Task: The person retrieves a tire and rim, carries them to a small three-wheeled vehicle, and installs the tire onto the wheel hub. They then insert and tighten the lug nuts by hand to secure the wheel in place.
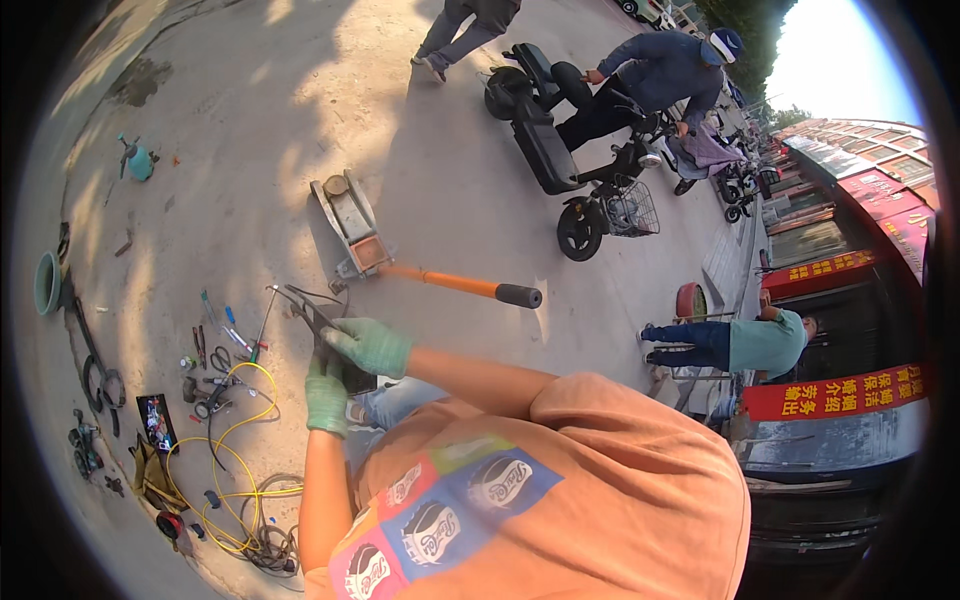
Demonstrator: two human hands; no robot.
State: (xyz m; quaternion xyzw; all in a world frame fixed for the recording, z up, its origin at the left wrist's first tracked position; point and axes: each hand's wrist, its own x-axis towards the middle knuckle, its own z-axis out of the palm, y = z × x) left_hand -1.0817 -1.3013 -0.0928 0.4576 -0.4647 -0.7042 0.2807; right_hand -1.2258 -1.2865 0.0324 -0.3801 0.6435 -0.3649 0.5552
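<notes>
Both hands wear pale green gloves. My right hand (368,345) is closed on a long black object (313,320), possibly a tool, with narrow ends pointing up-left. Just below, my left hand (326,398) grips its lower part, which is partly hidden by the gloves. Beside them lies a floor jack (346,225) with an orange handle (445,283). To the left on the ground are scissors (222,358), assorted hand tools (200,345), a yellow hose (255,492) and a small screen-like item (154,420).
A person in dark blue (650,75) stands at a black electric scooter (540,150). A person in teal (755,345) is near the shopfronts at right; another's legs (450,40) show at top. A teal sprayer (138,160), green basin (47,285) and olive bag (155,480) lie left.
</notes>
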